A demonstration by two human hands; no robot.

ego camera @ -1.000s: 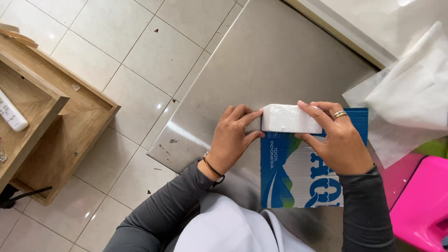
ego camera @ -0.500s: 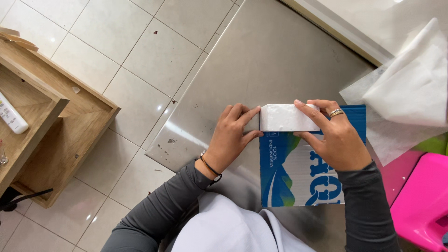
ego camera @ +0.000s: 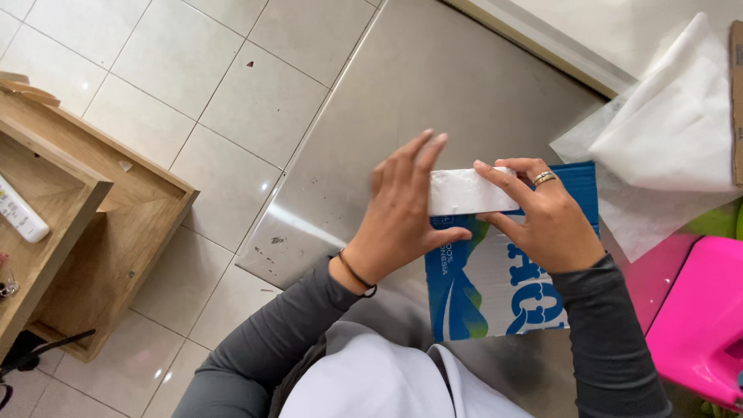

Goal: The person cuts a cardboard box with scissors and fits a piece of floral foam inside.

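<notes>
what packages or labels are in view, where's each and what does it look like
White block: wrapped, oblong, held between left hand and right hand.
Printed card: flat under the hands on the table, blue and white with some green.
White tube: on wooden shelf, far left.

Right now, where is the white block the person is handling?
In the head view the white block sits right of centre, held between the left hand and right hand, over the top edge of the blue-and-white carton on the steel table.
</notes>
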